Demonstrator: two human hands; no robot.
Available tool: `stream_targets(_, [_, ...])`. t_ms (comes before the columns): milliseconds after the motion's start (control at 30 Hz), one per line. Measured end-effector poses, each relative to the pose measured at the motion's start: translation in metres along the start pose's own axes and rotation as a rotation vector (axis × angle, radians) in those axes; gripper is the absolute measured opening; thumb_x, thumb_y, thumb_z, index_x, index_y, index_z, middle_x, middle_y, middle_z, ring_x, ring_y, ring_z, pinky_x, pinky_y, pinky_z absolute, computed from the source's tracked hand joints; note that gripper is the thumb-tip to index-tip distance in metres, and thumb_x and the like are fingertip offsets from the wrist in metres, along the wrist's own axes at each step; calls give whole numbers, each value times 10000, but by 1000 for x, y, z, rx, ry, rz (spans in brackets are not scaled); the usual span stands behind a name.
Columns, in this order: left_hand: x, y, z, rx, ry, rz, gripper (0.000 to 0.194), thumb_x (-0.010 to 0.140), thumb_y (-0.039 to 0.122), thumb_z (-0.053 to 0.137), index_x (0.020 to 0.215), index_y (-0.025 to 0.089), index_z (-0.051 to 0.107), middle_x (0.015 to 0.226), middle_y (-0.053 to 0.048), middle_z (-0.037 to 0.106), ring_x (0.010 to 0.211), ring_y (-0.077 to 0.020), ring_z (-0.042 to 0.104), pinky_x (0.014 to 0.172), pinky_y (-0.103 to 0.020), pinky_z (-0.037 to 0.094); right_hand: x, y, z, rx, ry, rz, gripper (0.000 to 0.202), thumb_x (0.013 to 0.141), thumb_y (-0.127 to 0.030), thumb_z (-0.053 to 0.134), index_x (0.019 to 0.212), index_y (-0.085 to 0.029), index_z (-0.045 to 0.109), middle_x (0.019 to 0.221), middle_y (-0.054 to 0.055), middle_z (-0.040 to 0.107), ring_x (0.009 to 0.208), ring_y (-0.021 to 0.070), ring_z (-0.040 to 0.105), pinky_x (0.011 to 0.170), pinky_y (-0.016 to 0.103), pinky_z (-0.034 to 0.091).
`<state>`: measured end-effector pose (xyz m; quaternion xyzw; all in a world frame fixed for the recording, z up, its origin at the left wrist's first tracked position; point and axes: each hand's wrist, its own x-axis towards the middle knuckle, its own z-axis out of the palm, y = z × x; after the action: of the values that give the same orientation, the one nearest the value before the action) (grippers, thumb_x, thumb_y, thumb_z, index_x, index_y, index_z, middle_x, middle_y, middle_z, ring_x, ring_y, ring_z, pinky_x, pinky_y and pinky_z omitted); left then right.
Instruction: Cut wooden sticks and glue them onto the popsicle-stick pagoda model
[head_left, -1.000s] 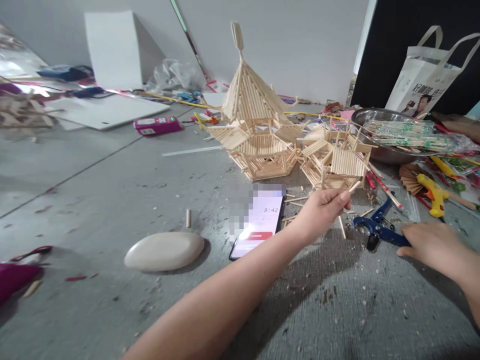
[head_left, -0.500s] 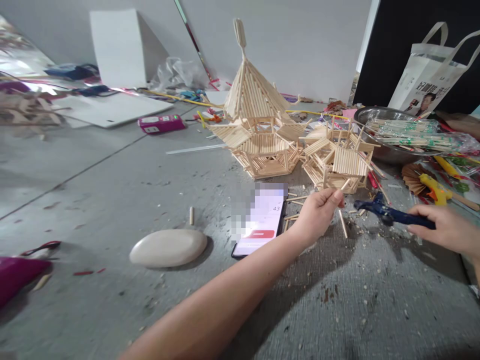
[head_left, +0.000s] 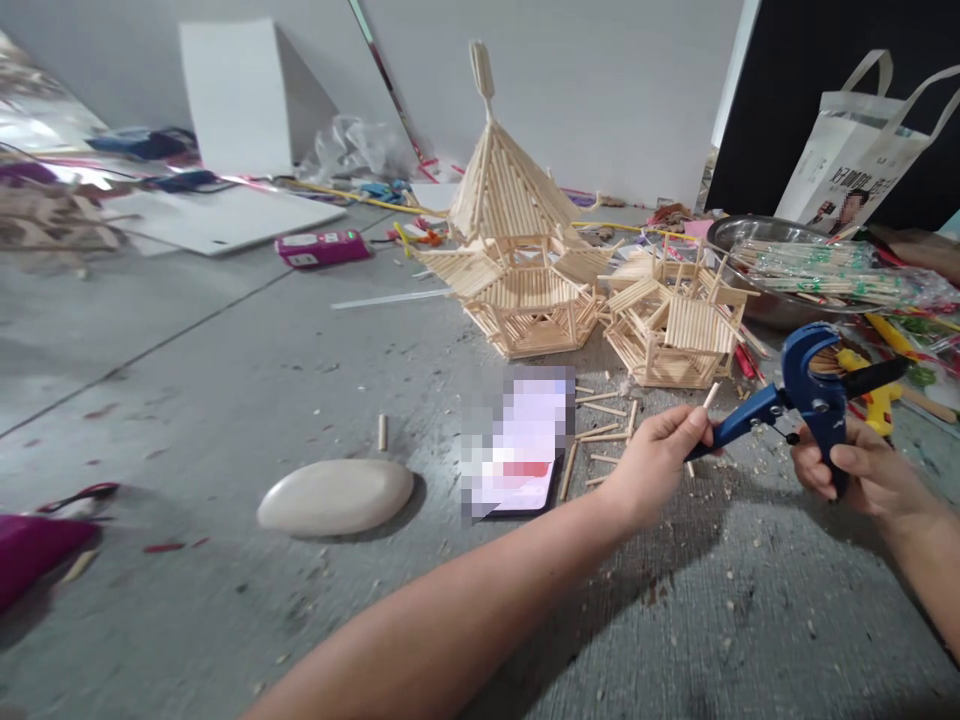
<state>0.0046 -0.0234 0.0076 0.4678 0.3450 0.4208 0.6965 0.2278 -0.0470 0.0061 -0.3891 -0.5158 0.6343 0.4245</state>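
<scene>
My left hand (head_left: 671, 450) is closed on one handle of a blue cutter (head_left: 814, 390), and a short wooden stick (head_left: 712, 396) pokes up from the same fingers. Around the cutter's other handle, my right hand (head_left: 862, 462) is wrapped; the tool's curved jaw faces up and to the right. Cut stick pieces (head_left: 604, 432) lie between the phone (head_left: 529, 440) and my left hand. Behind them stand a smaller stick structure (head_left: 671, 335) and a larger one (head_left: 525, 290) with a pointed roof.
A smooth pale stone (head_left: 337, 496) lies left of the phone. At the right are a metal bowl (head_left: 780, 307) with bagged sticks, a yellow glue gun (head_left: 879, 400) and a white bag (head_left: 844, 165). A magenta box (head_left: 322, 248) sits further back.
The cutter has been raised and turned, and its blue jaw now shows. My left hand has moved right and slightly down, onto one of its handles. My right hand has shifted its grip.
</scene>
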Motion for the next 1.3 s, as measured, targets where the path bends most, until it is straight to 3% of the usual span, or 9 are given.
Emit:
stream_targets(100, [-2,-3,5,-127,93,-80,336,773,457,492,609,171,428,616,14,489,516,-90,440,565,-238,349,0,6,15,11,53,-11,313,627,-379,711,894,-243,623,668,-6,578,467,92,495,388,217,371])
stream_targets(200, [-5,-4,8,-148,133,-77,339,766,453,498,602,167,421,623,16,486,529,-86,432,554,-223,334,-1,11,26,1,43,-21,378,662,-373,687,1022,-305,591,928,27,641,735,171,616,604,314,506])
stream_targets(300, [-8,-5,10,-123,101,-64,336,780,441,483,600,162,429,622,20,473,538,-85,429,558,-224,333,-4,11,32,19,-14,-80,346,699,-386,652,1038,-384,582,1078,-9,629,1001,216,583,871,437,453])
stream_targets(400, [-11,-6,12,-116,40,-39,328,790,423,478,599,160,435,604,24,443,544,-86,415,557,-226,341,-10,6,35,-28,-97,-107,453,680,-440,648,1119,-406,544,1157,-9,594,1169,239,468,985,471,346])
stream_targets(633, [-11,-4,11,-8,-73,-32,307,819,400,446,639,153,464,639,14,463,591,-92,428,614,-245,361,-24,-1,43,-286,-148,-54,461,726,-454,573,1167,-327,530,1171,39,578,1205,262,424,1000,481,320])
stream_targets(767, [-7,6,2,207,-14,112,303,849,354,407,637,151,483,642,-7,524,624,-97,462,652,-249,363,-23,-2,40,-386,47,-172,409,761,-384,535,1162,-314,507,1181,43,567,1139,253,488,985,462,350])
stream_targets(900, [-6,14,-4,276,10,175,341,865,371,375,583,180,386,490,56,371,450,-66,306,479,-226,272,-15,-6,32,-773,318,-200,339,737,-297,556,1072,-267,519,1047,57,601,1010,245,555,917,435,410])
stream_targets(967, [-7,16,-5,296,-19,197,330,863,364,379,587,182,383,482,65,333,444,-64,281,461,-224,252,-10,-6,30,-955,382,-186,368,713,-271,563,1075,-247,504,1004,59,598,957,238,567,875,414,432])
stream_targets(1300, [-7,15,-5,385,-59,195,306,855,370,378,620,181,430,481,61,324,458,-75,289,460,-234,244,2,6,29,-1199,264,-197,523,724,-229,494,1228,-229,354,1174,105,528,1090,257,503,909,424,395])
